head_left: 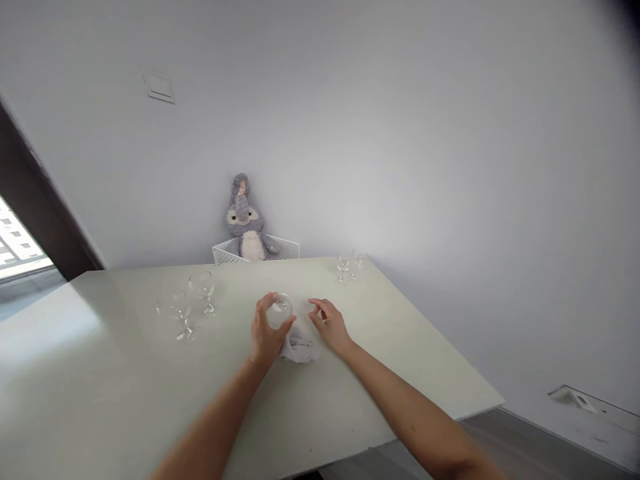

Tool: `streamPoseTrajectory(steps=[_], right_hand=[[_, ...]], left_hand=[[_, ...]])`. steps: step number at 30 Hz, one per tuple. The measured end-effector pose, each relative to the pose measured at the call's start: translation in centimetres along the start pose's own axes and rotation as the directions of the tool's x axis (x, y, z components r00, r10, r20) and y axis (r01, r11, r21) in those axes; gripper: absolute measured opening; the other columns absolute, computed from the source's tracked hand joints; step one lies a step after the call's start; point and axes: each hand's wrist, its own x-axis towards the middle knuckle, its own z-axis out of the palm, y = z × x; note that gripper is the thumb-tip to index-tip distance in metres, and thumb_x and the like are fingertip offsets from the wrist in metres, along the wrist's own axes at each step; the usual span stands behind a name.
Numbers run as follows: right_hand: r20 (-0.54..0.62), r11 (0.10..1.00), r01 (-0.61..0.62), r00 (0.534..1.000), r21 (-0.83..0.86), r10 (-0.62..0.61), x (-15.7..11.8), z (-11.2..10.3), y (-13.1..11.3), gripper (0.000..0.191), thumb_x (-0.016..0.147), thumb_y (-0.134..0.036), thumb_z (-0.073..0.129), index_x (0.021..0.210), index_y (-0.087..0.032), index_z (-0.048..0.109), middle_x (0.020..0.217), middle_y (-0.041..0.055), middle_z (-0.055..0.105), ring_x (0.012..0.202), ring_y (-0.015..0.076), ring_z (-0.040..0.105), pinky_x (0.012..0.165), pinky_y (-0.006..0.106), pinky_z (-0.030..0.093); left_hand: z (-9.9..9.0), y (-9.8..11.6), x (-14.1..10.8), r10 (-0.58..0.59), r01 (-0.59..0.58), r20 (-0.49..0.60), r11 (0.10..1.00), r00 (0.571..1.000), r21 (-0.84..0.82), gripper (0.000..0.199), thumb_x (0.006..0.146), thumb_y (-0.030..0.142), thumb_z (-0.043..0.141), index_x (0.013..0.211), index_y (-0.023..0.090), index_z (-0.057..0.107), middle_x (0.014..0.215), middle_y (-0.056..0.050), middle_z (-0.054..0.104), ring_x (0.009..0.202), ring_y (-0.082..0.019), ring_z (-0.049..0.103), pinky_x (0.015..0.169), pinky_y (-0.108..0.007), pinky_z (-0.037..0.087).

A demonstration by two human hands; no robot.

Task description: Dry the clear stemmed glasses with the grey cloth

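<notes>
Head view: left hand (265,339) curled partway round the held glass (281,308) mid-table, thumb and fingers on opposite sides; right hand (335,328) just right of it, thumb and forefinger slightly parted, nothing between them. White cloth (301,350) lies crumpled on the table (370,393), just nearer than the glass. Larger stemmed glasses (202,287) stand left, smaller stemmed glasses (343,264) far right; which have been handled cannot be told.

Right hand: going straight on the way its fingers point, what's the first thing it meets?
Probably the clear glass held in the left hand, just across from the right hand's fingertips; one view leaves depth unclear.
</notes>
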Motion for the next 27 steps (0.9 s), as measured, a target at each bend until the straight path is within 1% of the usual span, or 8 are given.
streamPoseTrajectory(steps=[2, 4, 7, 9, 11, 15, 20, 27], right_hand=[[0.071, 0.999, 0.050, 0.996, -0.002, -0.050, -0.2, 0.5, 0.3, 0.032, 0.075, -0.035, 0.053, 0.105, -0.025, 0.058, 0.079, 0.0037, 0.058, 0.077, 0.0192, 0.049, 0.077, 0.032, 0.038], [0.128, 0.998, 0.061, 0.990, 0.005, -0.061, -0.4, 1.2, 0.2, 0.026, 0.075, -0.033, 0.052, 0.099, -0.026, 0.061, 0.083, 0.0041, 0.060, 0.082, 0.0203, 0.050, 0.077, 0.032, 0.038], [0.159, 1.000, 0.009, 0.987, -0.022, -0.005, 0.0, 2.0, 0.3, 0.022, 0.077, -0.029, 0.048, 0.095, -0.027, 0.061, 0.092, 0.0018, 0.062, 0.083, 0.0191, 0.053, 0.075, 0.029, 0.038], [0.154, 0.992, -0.059, 0.985, -0.115, 0.077, 0.9, 1.9, 0.9, 0.020, 0.078, -0.028, 0.046, 0.091, -0.027, 0.062, 0.090, -0.0001, 0.063, 0.080, 0.0173, 0.055, 0.073, 0.026, 0.038], [0.101, 0.965, -0.147, 0.980, -0.215, 0.172, 2.5, 1.4, 2.1, 0.019, 0.079, -0.027, 0.045, 0.083, -0.023, 0.063, 0.081, 0.0008, 0.064, 0.075, 0.0166, 0.056, 0.071, 0.025, 0.037], [-0.055, 0.906, -0.296, 0.954, -0.302, 0.293, 6.0, -0.5, 5.1, 0.020, 0.079, -0.028, 0.044, 0.083, -0.018, 0.061, 0.070, 0.0038, 0.062, 0.069, 0.0172, 0.055, 0.067, 0.026, 0.036], [-0.150, 0.843, -0.419, 0.908, -0.336, 0.391, 9.1, -2.1, 8.4, 0.021, 0.078, -0.024, 0.043, 0.087, -0.018, 0.061, 0.072, 0.0045, 0.062, 0.072, 0.0166, 0.056, 0.066, 0.025, 0.036], [-0.184, 0.813, -0.478, 0.878, -0.331, 0.441, 11.2, -1.1, 10.4, 0.025, 0.078, -0.022, 0.039, 0.083, -0.015, 0.062, 0.072, 0.0075, 0.062, 0.072, 0.0173, 0.057, 0.066, 0.026, 0.038]], left_hand=[[0.6, 0.6, -0.8, -0.004, 0.013, 0.119, 0.997, 0.993, -0.076, 0.064, 0.062, 0.033, 0.068, 0.118, 0.023, 0.039, 0.114, -0.009, 0.053, 0.103, -0.024, 0.051, 0.092, -0.042, 0.035], [1.2, 0.9, -1.4, -0.005, 0.034, 0.229, 0.992, 0.973, -0.125, 0.065, 0.061, 0.033, 0.069, 0.118, 0.024, 0.040, 0.116, -0.009, 0.053, 0.104, -0.025, 0.051, 0.092, -0.042, 0.035], [1.6, 0.8, -1.8, -0.023, 0.071, 0.297, 0.986, 0.955, -0.152, 0.069, 0.062, 0.033, 0.069, 0.123, 0.024, 0.037, 0.120, -0.009, 0.052, 0.109, -0.026, 0.048, 0.093, -0.043, 0.034], [1.7, 0.2, -1.8, -0.048, 0.079, 0.286, 0.992, 0.957, -0.099, 0.075, 0.061, 0.034, 0.069, 0.127, 0.024, 0.032, 0.123, -0.010, 0.048, 0.113, -0.026, 0.045, 0.094, -0.044, 0.032], [1.9, -0.6, -1.8, -0.087, 0.095, 0.268, 0.995, 0.959, -0.017, 0.076, 0.062, 0.035, 0.068, 0.127, 0.024, 0.032, 0.124, -0.011, 0.047, 0.113, -0.027, 0.043, 0.094, -0.045, 0.032], [2.1, -2.2, -2.0, -0.200, 0.190, 0.247, 0.980, 0.948, 0.067, 0.056, 0.070, 0.037, 0.058, 0.122, 0.024, 0.040, 0.111, -0.010, 0.053, 0.105, -0.025, 0.048, 0.086, -0.045, 0.038], [2.2, -2.5, -2.1, -0.255, 0.245, 0.244, 0.967, 0.936, 0.069, 0.044, 0.074, 0.036, 0.053, 0.116, 0.024, 0.045, 0.102, -0.009, 0.056, 0.097, -0.022, 0.052, 0.080, -0.041, 0.042], [2.0, -2.2, -2.1, -0.272, 0.267, 0.216, 0.962, 0.938, 0.052, 0.040, 0.073, 0.034, 0.054, 0.112, 0.025, 0.049, 0.099, -0.007, 0.058, 0.094, -0.022, 0.053, 0.078, -0.041, 0.042]])
